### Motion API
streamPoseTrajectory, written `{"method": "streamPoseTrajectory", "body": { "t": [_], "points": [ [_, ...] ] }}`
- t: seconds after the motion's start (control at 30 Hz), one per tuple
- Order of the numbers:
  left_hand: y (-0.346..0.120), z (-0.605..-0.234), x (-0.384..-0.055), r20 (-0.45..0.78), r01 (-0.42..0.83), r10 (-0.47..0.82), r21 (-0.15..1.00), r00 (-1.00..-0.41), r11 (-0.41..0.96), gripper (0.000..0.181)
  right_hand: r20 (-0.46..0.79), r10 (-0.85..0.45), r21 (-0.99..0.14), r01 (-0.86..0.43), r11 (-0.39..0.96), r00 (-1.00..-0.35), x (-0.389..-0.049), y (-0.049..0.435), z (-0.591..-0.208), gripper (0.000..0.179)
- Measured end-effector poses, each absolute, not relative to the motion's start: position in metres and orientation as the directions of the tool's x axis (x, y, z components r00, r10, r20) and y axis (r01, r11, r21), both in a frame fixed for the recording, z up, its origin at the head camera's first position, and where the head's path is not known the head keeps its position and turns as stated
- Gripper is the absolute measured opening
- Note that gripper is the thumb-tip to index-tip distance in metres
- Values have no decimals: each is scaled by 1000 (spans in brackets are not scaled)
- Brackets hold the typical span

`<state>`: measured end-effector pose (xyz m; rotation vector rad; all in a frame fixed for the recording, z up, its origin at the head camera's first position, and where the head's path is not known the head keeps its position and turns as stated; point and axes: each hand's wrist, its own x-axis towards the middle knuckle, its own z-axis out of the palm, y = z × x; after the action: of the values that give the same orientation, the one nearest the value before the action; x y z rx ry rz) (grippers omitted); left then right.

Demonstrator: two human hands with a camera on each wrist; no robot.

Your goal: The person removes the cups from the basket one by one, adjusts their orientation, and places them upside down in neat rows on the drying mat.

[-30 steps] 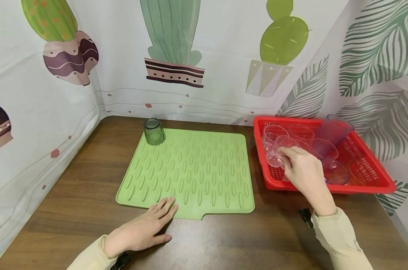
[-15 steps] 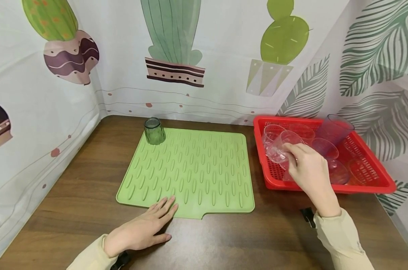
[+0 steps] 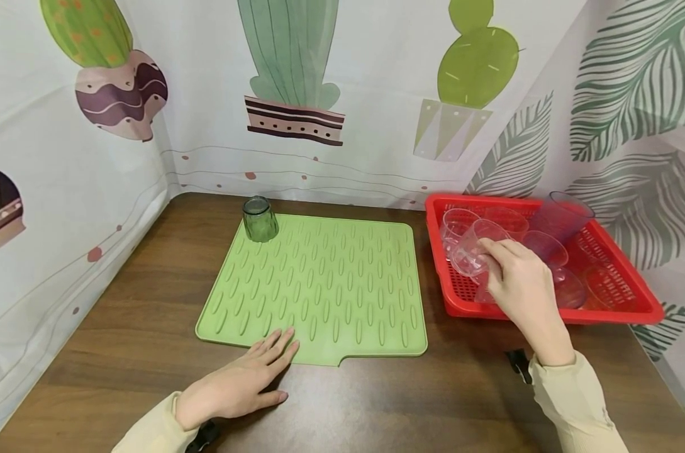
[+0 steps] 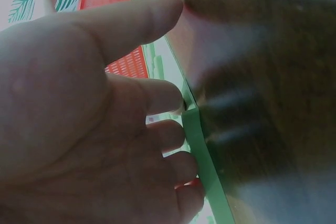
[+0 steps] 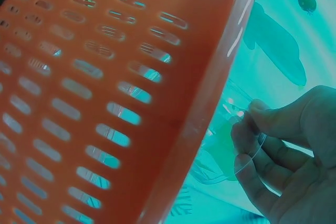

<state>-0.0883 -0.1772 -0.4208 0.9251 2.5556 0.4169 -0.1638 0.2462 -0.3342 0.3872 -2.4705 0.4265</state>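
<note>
Head view, right hand (image 3: 524, 284), cup (image 3: 471, 249) (pinched)

Left grip (image 3: 237, 387): palm down, our fingers (image 3: 278, 349) loosely spread, thumb (image 3: 271, 399) apart.
Right grip (image 3: 520, 280): we pinch, thumb against curled fingers.
Arms (image 3: 574, 402): we reach forward, right farther than left.

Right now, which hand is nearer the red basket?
Right. The right hand is over the red basket, pinching a clear cup; the left hand is left of the basket, at the green mat's near edge.
</note>
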Motion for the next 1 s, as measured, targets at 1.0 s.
{"method": "streamPoseTrajectory", "body": {
  "t": [1.0],
  "points": [
    [-177,-422,-87,-241,550,657,386,-714,740,74,719,-109,-324,-470,821,-687,-154,241,-329,37]
  ]
}}
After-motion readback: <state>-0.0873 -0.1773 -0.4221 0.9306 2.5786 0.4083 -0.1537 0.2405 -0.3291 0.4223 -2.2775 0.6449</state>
